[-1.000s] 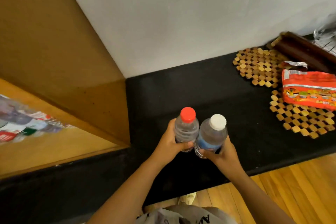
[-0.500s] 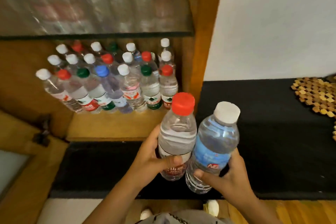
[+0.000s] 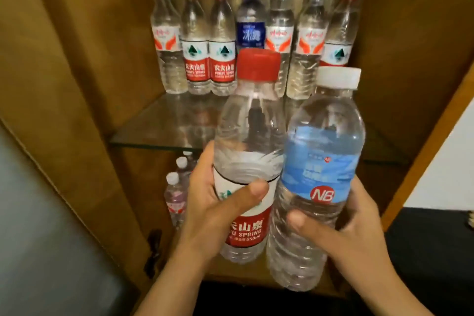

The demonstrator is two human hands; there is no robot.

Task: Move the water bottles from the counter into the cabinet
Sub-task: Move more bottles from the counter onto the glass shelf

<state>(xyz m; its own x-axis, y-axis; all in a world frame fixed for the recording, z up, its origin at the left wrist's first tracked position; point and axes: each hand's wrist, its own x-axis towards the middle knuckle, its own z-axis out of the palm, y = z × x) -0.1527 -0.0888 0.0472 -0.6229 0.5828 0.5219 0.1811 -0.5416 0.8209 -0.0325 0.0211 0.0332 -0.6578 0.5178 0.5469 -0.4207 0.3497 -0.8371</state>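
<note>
The cabinet (image 3: 77, 84) stands open straight ahead, its glass shelf (image 3: 164, 133) carrying a back row of bottles (image 3: 223, 38) with bare glass in front. The left hand (image 3: 213, 202) wraps the red-capped bottle (image 3: 246, 151); the right hand (image 3: 341, 223) wraps the white-capped bottle (image 3: 318, 169). Both stand upright, touching, just short of the shelf edge, so either hand looks equally near.
</note>
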